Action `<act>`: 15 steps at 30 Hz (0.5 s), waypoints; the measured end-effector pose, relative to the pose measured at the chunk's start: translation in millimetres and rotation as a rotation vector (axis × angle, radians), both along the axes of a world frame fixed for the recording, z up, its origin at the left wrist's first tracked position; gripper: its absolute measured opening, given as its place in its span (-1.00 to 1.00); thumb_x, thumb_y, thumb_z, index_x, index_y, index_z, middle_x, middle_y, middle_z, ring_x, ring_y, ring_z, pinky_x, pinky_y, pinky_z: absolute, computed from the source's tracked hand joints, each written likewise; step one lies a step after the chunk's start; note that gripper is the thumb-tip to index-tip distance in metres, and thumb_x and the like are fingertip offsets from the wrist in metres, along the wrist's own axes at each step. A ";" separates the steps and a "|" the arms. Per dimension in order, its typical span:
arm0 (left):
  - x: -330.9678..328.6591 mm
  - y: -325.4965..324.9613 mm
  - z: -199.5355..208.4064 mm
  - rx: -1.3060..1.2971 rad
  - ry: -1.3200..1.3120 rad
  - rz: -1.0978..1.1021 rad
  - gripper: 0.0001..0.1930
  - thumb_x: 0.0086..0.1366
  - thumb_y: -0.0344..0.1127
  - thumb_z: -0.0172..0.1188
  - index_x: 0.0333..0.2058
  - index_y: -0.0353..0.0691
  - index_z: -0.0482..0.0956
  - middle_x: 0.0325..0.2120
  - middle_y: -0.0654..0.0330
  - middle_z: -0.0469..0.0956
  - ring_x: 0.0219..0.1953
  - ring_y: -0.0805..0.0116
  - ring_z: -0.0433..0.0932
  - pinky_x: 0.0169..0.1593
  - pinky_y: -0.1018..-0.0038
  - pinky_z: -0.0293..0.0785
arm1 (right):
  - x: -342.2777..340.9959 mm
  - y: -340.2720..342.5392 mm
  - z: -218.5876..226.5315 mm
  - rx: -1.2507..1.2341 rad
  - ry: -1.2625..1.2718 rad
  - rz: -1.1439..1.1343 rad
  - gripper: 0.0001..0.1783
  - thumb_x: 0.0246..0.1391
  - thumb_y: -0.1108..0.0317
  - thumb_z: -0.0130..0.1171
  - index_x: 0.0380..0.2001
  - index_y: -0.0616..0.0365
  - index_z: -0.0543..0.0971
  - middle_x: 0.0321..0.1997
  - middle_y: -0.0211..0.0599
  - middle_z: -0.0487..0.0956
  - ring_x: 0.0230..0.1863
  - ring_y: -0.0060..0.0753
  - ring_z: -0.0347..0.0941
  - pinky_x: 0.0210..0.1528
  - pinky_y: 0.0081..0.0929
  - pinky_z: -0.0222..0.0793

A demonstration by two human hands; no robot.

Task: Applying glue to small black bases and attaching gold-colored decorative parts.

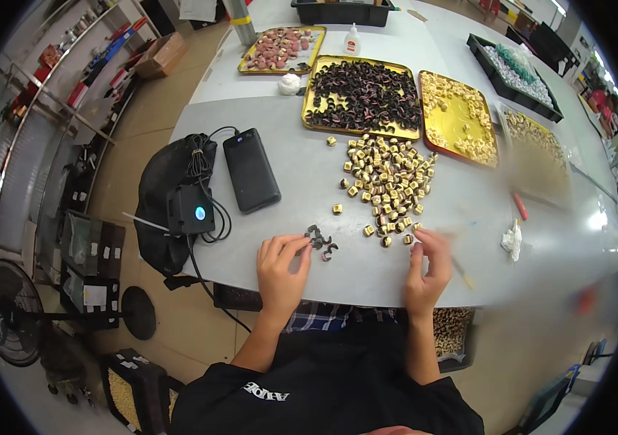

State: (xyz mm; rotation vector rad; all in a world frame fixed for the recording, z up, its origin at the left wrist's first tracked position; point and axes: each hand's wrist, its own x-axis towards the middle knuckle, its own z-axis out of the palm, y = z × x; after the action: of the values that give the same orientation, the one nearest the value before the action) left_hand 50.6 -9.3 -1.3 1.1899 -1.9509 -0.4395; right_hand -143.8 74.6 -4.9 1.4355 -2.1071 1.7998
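My left hand [281,272] is closed, thumb and fingertips together at a small group of black curved pieces [318,240] on the grey table; it appears to pinch one at the edge. To the right, my right hand [429,272] has its thumb and index finger drawn together at the near edge of a loose pile of small gold-and-black cube-like pieces [389,181]. Whatever sits between those fingertips is too small to make out. Beyond the pile, a yellow tray [312,120] holds many black curved pieces. Beside it, another yellow tray [454,125] carries cream-coloured pieces.
A black power bank [252,170] and a black bag [160,196] with cables and a glowing device lie left. Farther back are a tray of pink pieces [280,48], a white squeeze bottle [352,40] and black bins. At right lie a red stick [520,206] and crumpled tissue [512,241].
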 end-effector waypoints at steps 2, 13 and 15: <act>-0.4 -1.0 2.0 -0.001 -0.017 0.001 -0.85 -0.06 -0.52 0.24 -0.43 -0.25 0.55 -0.40 0.21 0.51 -0.33 0.24 0.43 -0.23 0.43 0.34 | 0.8 0.5 5.2 0.010 -0.042 0.011 -0.81 -0.04 0.65 -0.02 -0.30 0.30 0.47 -0.29 -0.17 0.47 -0.38 -0.41 0.39 -0.31 -0.58 0.33; -6.7 -5.3 4.5 0.011 -0.068 -0.055 -0.85 -0.08 -0.55 0.24 -0.44 -0.27 0.54 -0.41 0.18 0.51 -0.36 0.25 0.44 -0.27 0.46 0.35 | -4.5 2.0 11.0 0.043 -0.112 0.058 -0.80 -0.09 0.69 -0.02 -0.33 0.30 0.47 -0.33 -0.15 0.47 -0.42 -0.37 0.39 -0.35 -0.57 0.33; -7.0 -5.9 5.1 0.030 -0.065 -0.058 -0.85 -0.07 -0.54 0.24 -0.44 -0.27 0.53 -0.40 0.19 0.51 -0.36 0.26 0.43 -0.28 0.46 0.35 | -4.3 1.7 11.8 0.026 -0.123 0.075 -0.80 -0.09 0.69 -0.02 -0.33 0.30 0.47 -0.34 -0.16 0.47 -0.42 -0.38 0.39 -0.36 -0.58 0.33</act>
State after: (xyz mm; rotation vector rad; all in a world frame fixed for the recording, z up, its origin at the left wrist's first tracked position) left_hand 43.6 -15.2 3.7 1.1816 -2.0454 -0.4672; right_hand -148.1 76.3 6.9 1.4643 -2.1691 1.9423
